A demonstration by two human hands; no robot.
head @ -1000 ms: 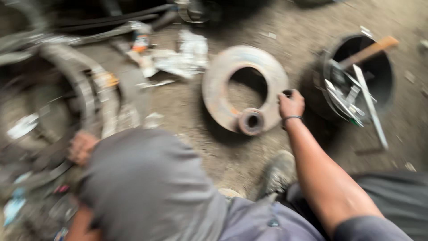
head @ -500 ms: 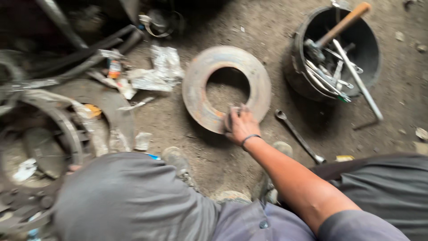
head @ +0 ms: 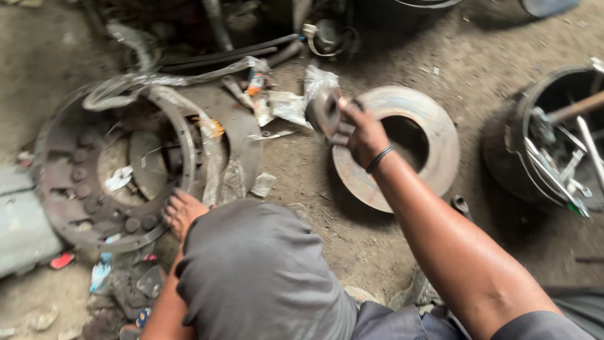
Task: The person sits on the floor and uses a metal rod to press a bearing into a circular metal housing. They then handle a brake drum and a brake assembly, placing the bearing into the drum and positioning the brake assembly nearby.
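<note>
A small metal bushing (head: 323,112) is gripped in the closed right hand (head: 363,135), raised just left of the rusty brake disc (head: 434,135), while the open left hand (head: 182,211) rests on the large hub (head: 69,182) at centre left.

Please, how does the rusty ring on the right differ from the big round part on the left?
The rusty ring is the smaller, a plain flat disc with one wide hole; the big round part is wider, darker, and rimmed with studs. The ring lies bare on the dirt; the big part has plastic wrap draped over it. Both are round metal pieces lying flat.
</note>
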